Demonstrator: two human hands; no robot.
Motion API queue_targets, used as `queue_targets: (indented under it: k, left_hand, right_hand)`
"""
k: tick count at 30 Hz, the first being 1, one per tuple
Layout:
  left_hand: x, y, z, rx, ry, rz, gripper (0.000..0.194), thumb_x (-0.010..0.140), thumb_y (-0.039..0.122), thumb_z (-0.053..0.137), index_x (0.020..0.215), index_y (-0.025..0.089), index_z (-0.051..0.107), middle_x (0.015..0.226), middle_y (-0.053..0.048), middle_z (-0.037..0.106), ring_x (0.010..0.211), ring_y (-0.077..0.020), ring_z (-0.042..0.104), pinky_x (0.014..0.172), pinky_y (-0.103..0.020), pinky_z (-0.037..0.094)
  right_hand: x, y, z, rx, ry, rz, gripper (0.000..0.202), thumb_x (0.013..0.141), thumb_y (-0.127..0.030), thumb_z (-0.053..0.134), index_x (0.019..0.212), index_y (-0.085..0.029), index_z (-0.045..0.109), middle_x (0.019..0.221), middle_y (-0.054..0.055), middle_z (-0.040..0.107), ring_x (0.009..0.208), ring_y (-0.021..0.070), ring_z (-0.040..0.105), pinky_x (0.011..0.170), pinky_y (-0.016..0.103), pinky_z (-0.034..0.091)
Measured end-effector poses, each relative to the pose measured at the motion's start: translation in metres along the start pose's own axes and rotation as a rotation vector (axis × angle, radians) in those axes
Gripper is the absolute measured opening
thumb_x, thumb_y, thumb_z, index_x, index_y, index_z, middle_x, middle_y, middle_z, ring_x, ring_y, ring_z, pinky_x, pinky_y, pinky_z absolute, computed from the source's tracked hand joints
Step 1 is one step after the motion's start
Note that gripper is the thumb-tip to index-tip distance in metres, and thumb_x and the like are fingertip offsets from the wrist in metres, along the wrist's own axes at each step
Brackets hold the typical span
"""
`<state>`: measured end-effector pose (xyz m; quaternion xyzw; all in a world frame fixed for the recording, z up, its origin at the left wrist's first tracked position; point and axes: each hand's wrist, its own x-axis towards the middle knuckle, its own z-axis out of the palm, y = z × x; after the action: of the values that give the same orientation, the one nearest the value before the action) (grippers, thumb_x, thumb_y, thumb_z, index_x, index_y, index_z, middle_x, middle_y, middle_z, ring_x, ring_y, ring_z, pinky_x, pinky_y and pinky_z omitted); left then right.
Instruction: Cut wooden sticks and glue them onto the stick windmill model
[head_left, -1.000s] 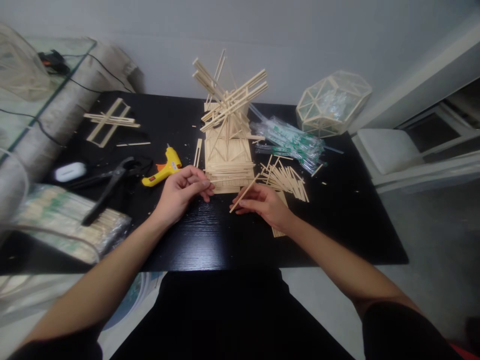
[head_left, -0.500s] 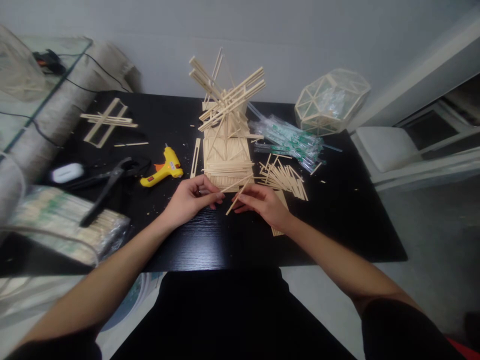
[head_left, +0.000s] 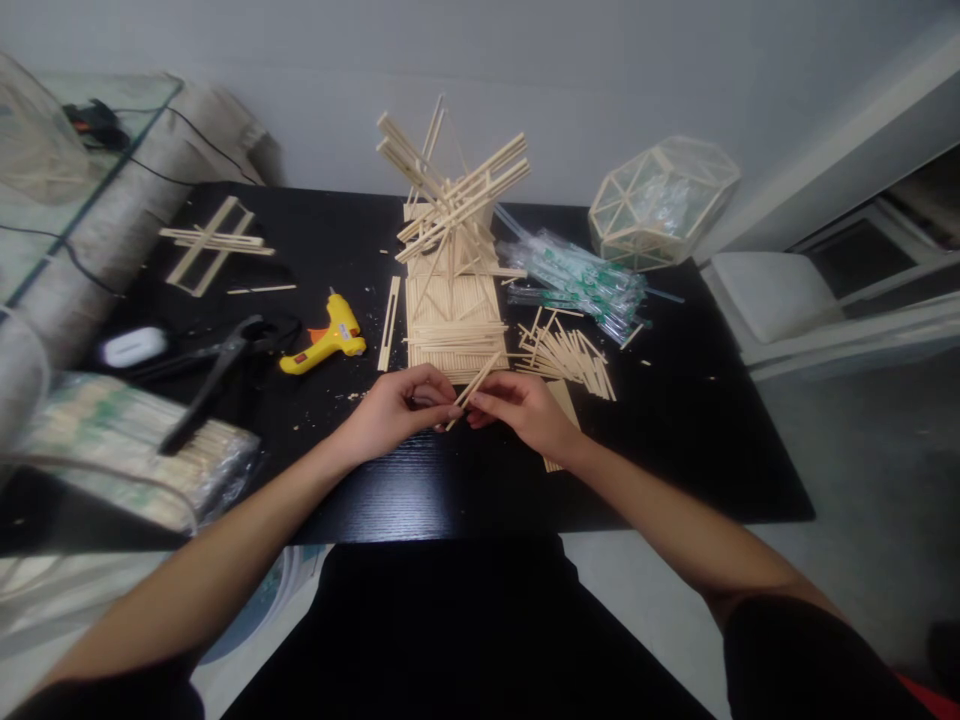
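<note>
Two thin wooden sticks (head_left: 478, 379) lie nearly side by side, slanting up to the right between my hands. My left hand (head_left: 409, 408) pinches them near their lower end with thumb and fingertips. From the right, my right hand (head_left: 521, 410) grips them between thumb and fingers. Just beyond my hands is a wooden windmill model (head_left: 452, 235) on a slatted base, with loose sticks (head_left: 459, 336) lying across its front. A pile of short sticks (head_left: 574, 362) sits to the right of the base.
A yellow glue gun (head_left: 326, 340), black pliers (head_left: 217, 375), a white case (head_left: 135, 347) and a crossed stick frame (head_left: 214, 245) are on the left. Wrapped sticks (head_left: 142, 440) lie front left. Plastic wrappers (head_left: 577, 275) and a geometric frame (head_left: 664, 205) stand back right.
The stick from my left hand has swung round beside the one in my right hand, so both now run nearly parallel. My hands have come closer together.
</note>
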<state>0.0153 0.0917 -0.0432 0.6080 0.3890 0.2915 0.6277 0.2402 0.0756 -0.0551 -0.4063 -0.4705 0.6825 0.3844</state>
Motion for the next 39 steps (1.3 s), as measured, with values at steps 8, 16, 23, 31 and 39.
queue_targets:
  k: [8, 16, 23, 31, 39]
  left_hand:
    - [0.0, -0.003, 0.003, -0.027, -0.073, -0.012, 0.028, 0.085, 0.033, 0.083, 0.09, 0.019, 0.06, 0.07, 0.0, 0.072, 0.062, -0.0125, 0.068, 0.061, -0.023, 0.055]
    - [-0.002, -0.003, 0.006, -0.056, -0.172, -0.064, 0.027, 0.087, 0.032, 0.08, 0.094, 0.019, 0.057, 0.07, 0.001, 0.071, 0.06, -0.0128, 0.069, 0.06, -0.024, 0.058]
    - [-0.008, -0.001, 0.003, 0.219, -0.224, 0.103, 0.024, 0.095, 0.036, 0.073, 0.112, 0.02, 0.068, 0.091, -0.005, 0.077, 0.08, -0.0171, 0.074, 0.07, -0.028, 0.058]
    - [-0.007, 0.001, 0.001, 0.419, -0.357, 0.171, 0.023, 0.093, 0.036, 0.075, 0.111, 0.021, 0.078, 0.086, -0.003, 0.077, 0.072, -0.015, 0.07, 0.065, -0.024, 0.051]
    - [-0.009, -0.001, 0.002, 0.577, -0.415, 0.266, 0.037, 0.087, 0.041, 0.082, 0.116, 0.022, 0.071, 0.097, -0.004, 0.072, 0.077, -0.0168, 0.066, 0.069, -0.028, 0.051]
  right_hand:
    - [0.001, -0.003, 0.0, 0.015, 0.059, -0.037, 0.035, 0.082, -0.049, 0.086, 0.097, -0.021, 0.074, 0.092, 0.003, 0.076, 0.084, 0.0181, 0.075, 0.08, 0.036, 0.069]
    - [0.001, -0.007, 0.0, 0.008, 0.098, -0.037, 0.035, 0.08, -0.05, 0.088, 0.092, -0.02, 0.075, 0.089, 0.003, 0.076, 0.083, 0.0181, 0.075, 0.08, 0.035, 0.069]
    - [0.003, -0.002, -0.002, 0.015, 0.022, 0.02, 0.031, 0.081, -0.048, 0.087, 0.087, -0.02, 0.074, 0.082, 0.001, 0.074, 0.076, 0.0158, 0.073, 0.08, 0.035, 0.068]
    - [0.004, 0.006, -0.004, 0.003, 0.02, 0.07, 0.033, 0.078, -0.045, 0.089, 0.091, -0.018, 0.074, 0.086, 0.003, 0.075, 0.077, 0.0161, 0.074, 0.073, 0.032, 0.067]
    - [0.004, 0.01, -0.006, -0.045, 0.057, 0.055, 0.041, 0.082, -0.032, 0.085, 0.116, -0.022, 0.064, 0.081, 0.0, 0.075, 0.071, 0.0175, 0.076, 0.071, 0.033, 0.069]
